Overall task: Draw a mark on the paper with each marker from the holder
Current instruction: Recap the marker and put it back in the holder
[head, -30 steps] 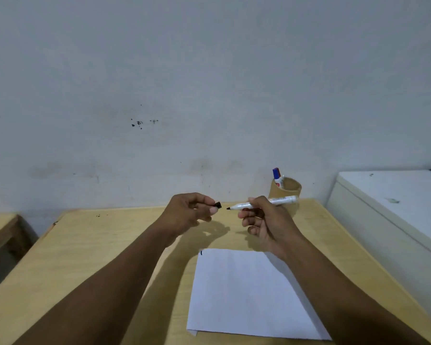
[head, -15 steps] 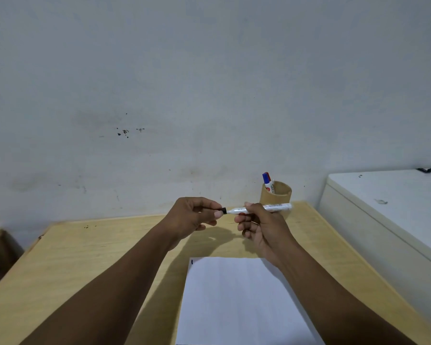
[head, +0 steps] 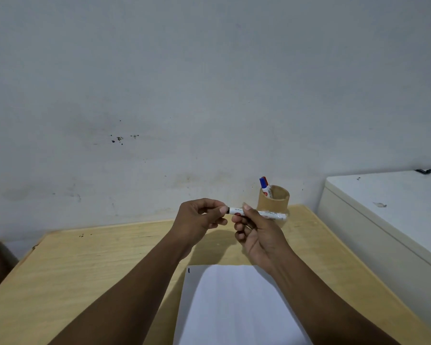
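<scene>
- A white sheet of paper (head: 234,307) lies flat on the light wooden table (head: 85,270); this sheet serves as the landmark below.
- Above the paper's far edge, both hands are raised off the table and meet around a white-barrelled marker (head: 237,211) held roughly level.
- The right hand (head: 259,232) grasps the marker's barrel, thumb on top and fingers curled beneath; the barrel's far end sticks out past the hand, away from the paper and toward the right.
- The left hand (head: 199,220) pinches the marker's near-left end between thumb and fingers; a thin black band (head: 228,209) shows right at its fingertips, but whether that is a cap fully seated on the tip cannot be told.
- A short dark mark (head: 189,270) sits at the paper's far-left corner.
- Beyond the paper's far-right corner, near the wall, stands a brown cardboard cylinder holder (head: 274,200), upright on the table.
- A second white marker with a blue cap (head: 265,186) leans inside the holder against its left side, cap upward.
- To the right of the paper, past the table's edge, sits a white cabinet (head: 388,220).
</scene>
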The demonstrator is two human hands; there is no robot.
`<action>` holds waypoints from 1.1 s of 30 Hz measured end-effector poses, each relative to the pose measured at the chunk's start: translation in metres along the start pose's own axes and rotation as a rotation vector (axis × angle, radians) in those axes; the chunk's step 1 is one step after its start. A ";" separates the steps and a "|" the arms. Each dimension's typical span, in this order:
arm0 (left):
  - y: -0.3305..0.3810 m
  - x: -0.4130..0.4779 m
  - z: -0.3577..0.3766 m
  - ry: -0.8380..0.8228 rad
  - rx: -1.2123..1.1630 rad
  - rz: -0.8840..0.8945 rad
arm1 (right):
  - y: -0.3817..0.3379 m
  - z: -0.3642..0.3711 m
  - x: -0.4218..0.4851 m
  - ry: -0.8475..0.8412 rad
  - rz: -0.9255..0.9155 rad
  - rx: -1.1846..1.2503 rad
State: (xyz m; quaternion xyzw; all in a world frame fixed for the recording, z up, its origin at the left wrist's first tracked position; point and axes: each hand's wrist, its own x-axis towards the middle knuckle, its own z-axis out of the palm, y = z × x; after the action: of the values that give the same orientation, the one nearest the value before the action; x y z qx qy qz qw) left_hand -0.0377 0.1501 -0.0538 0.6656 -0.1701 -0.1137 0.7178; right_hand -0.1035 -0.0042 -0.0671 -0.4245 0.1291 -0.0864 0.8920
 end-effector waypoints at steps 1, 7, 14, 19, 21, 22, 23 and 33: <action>0.001 0.001 0.000 0.005 0.003 0.004 | 0.002 0.001 0.001 0.002 0.005 0.003; 0.003 0.004 0.000 0.032 0.062 0.020 | -0.004 0.000 0.006 0.157 -0.065 -0.074; 0.014 0.011 -0.002 0.054 0.142 0.045 | -0.030 -0.042 0.010 0.266 -0.977 -1.497; 0.033 0.025 0.030 0.006 0.188 0.089 | -0.055 -0.047 0.015 0.119 -0.980 -1.815; 0.046 0.030 0.045 -0.014 0.175 0.118 | -0.072 -0.047 0.015 0.138 -0.996 -1.815; 0.053 0.034 0.052 -0.013 0.146 0.121 | -0.080 -0.048 0.016 0.141 -0.986 -1.786; 0.059 0.039 0.058 -0.002 0.112 0.112 | -0.089 -0.049 0.018 0.150 -0.981 -1.732; 0.012 0.094 0.100 -0.033 0.878 0.222 | -0.104 -0.062 0.055 0.314 -0.788 -1.188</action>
State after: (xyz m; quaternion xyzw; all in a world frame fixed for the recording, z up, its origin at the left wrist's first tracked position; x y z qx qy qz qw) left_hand 0.0086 0.0232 -0.0276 0.8828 -0.2836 0.0363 0.3726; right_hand -0.0744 -0.1289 -0.0325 -0.8345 0.1184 -0.3763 0.3847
